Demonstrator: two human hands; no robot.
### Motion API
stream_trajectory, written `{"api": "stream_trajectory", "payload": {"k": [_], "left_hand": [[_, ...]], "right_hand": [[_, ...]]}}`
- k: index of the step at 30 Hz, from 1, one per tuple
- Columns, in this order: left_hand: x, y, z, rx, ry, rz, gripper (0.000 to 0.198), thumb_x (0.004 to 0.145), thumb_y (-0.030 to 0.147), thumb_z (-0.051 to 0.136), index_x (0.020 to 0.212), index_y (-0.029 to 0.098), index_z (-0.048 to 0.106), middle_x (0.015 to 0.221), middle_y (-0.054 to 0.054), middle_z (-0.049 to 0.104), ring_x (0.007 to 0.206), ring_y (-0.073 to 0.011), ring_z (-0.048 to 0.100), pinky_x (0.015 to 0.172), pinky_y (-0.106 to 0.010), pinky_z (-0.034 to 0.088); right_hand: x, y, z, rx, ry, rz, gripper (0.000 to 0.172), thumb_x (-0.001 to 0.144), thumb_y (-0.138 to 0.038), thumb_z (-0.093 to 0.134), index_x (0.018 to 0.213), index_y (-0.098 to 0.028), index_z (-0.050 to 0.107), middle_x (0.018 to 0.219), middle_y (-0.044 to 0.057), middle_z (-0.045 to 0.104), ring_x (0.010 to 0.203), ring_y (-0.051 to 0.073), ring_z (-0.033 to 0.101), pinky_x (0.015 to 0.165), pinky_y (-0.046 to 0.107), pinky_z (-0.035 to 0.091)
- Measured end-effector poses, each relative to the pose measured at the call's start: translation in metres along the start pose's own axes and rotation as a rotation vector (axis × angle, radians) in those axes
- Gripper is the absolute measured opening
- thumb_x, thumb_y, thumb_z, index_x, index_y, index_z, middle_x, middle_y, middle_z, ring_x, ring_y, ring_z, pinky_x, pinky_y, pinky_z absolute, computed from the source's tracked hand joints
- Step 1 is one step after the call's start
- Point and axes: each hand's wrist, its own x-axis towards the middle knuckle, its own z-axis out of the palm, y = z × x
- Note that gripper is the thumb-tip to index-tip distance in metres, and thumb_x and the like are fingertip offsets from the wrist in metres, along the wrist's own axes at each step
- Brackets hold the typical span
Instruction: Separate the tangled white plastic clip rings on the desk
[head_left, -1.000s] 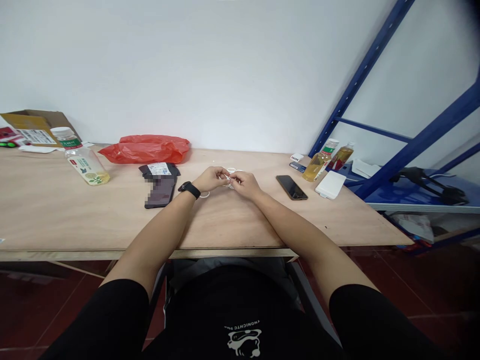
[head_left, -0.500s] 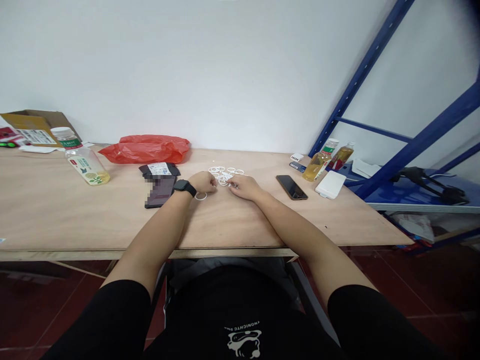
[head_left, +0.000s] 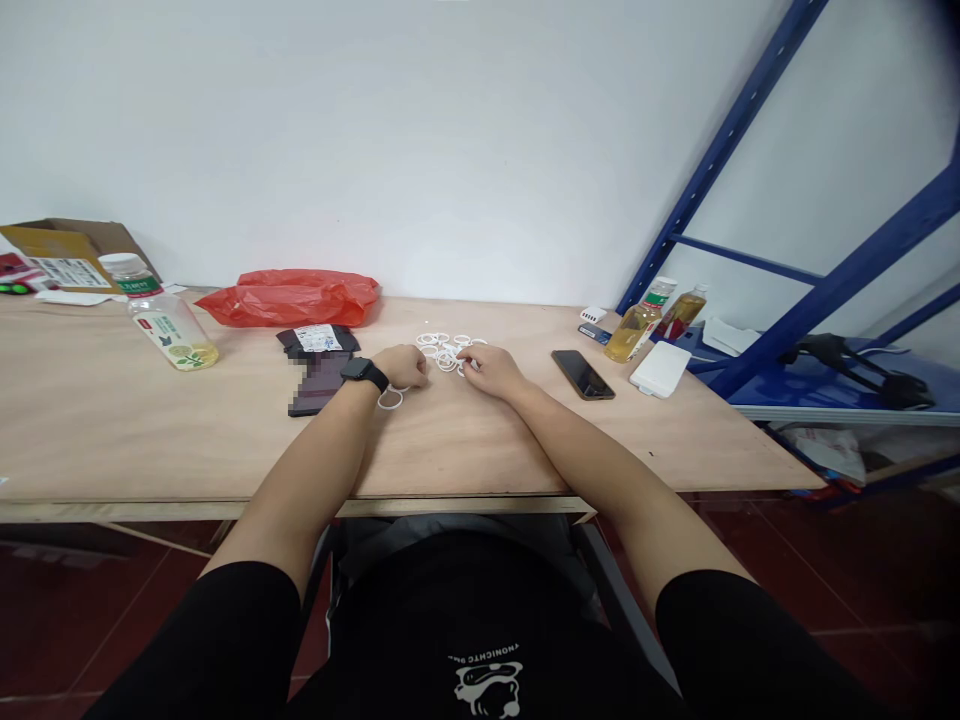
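Several thin white rings (head_left: 444, 352) lie in a loose pile on the wooden table (head_left: 480, 450). To the left of the pile is my left hand (head_left: 405, 368), its fingers curled closed; what they hold, if anything, is hidden. One chain of white ring (head_left: 391, 399) shows below that hand, near the watch (head_left: 364, 371) on my wrist. My right hand (head_left: 487, 370) rests at the right edge of the pile, thumb and fingers pinched together at a white ring.
Behind on the left are a red plastic bag (head_left: 292, 298), a dark package (head_left: 319, 340) and a bottle (head_left: 169, 325). On the right lie a phone (head_left: 583, 375), a white case (head_left: 661, 369) and another bottle (head_left: 634, 330), beside a blue rack (head_left: 750, 260).
My left hand has shifted slightly left, and the separate ring below it has moved left too. My right hand has risen slightly toward the pile.
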Motion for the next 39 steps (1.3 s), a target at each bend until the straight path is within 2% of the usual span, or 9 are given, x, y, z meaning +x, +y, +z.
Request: {"api": "stream_trajectory", "payload": {"k": [4,7,11,14,17,22,29,39], "left_hand": [[-0.003,0.002,-0.001,0.049,0.031,-0.053,0.021,0.066,0.04,0.067,0.056,0.021,0.066,0.052,-0.003,0.06,0.057,-0.0193,0.057,0.057,-0.029,0.038],[-0.002,0.004,0.0,0.076,0.115,-0.04,0.028,0.071,0.044,0.065,0.058,0.019,0.068,0.058,-0.006,0.064,0.064,-0.0217,0.061,0.062,-0.03,0.042],[0.001,0.011,0.002,-0.051,0.326,0.196,0.029,0.075,0.037,0.064,0.093,0.017,0.075,0.094,-0.008,0.073,0.084,-0.0215,0.064,0.077,-0.029,0.047],[0.001,0.021,0.004,-0.209,0.359,0.361,0.041,0.074,0.032,0.065,0.112,0.016,0.071,0.105,-0.008,0.073,0.085,-0.0187,0.064,0.079,-0.027,0.048],[0.0,0.029,0.006,-0.302,0.302,0.406,0.028,0.079,0.028,0.062,0.101,0.017,0.075,0.092,-0.004,0.074,0.075,-0.0153,0.063,0.073,-0.025,0.047],[0.0,0.03,0.007,-0.359,0.317,0.333,0.02,0.078,0.033,0.067,0.081,0.015,0.076,0.073,-0.003,0.072,0.066,-0.0143,0.061,0.062,-0.024,0.042],[-0.001,0.03,0.008,-0.474,0.308,0.359,0.025,0.077,0.038,0.068,0.079,0.014,0.075,0.073,-0.004,0.073,0.066,-0.0147,0.063,0.061,-0.024,0.045],[-0.002,0.035,0.007,-0.506,0.35,0.388,0.022,0.077,0.036,0.07,0.077,0.014,0.072,0.072,-0.004,0.072,0.064,-0.0131,0.062,0.06,-0.023,0.046]], "right_hand": [[0.0,0.0,-0.001,0.029,0.026,0.001,0.024,0.085,-0.018,0.052,0.101,-0.021,0.069,0.101,0.006,0.072,0.092,0.02,0.062,0.084,0.03,0.046],[0.0,-0.002,-0.002,0.045,0.035,-0.012,0.02,0.084,-0.02,0.054,0.096,-0.02,0.069,0.097,0.006,0.071,0.088,0.019,0.061,0.081,0.029,0.045],[0.0,-0.004,-0.002,0.059,0.035,-0.037,0.019,0.085,-0.021,0.053,0.096,-0.02,0.068,0.092,0.005,0.069,0.085,0.018,0.06,0.079,0.029,0.044],[0.0,-0.004,-0.001,0.092,0.052,-0.072,0.022,0.084,-0.018,0.052,0.098,-0.02,0.069,0.092,0.005,0.069,0.082,0.017,0.06,0.078,0.029,0.044],[0.0,-0.004,0.0,0.137,0.096,-0.096,0.023,0.082,-0.015,0.052,0.096,-0.02,0.069,0.09,0.004,0.07,0.078,0.017,0.06,0.077,0.029,0.044],[0.0,-0.006,0.001,0.184,0.135,-0.083,0.019,0.08,-0.017,0.055,0.091,-0.02,0.069,0.084,0.002,0.069,0.071,0.015,0.058,0.071,0.027,0.044],[-0.001,-0.008,0.0,0.251,0.169,0.043,0.017,0.077,-0.022,0.059,0.092,-0.019,0.067,0.077,0.0,0.068,0.065,0.013,0.057,0.066,0.025,0.043],[0.0,-0.005,0.001,0.399,0.144,0.095,0.014,0.078,-0.025,0.058,0.084,-0.018,0.068,0.075,0.0,0.067,0.064,0.013,0.057,0.064,0.025,0.042]]}}
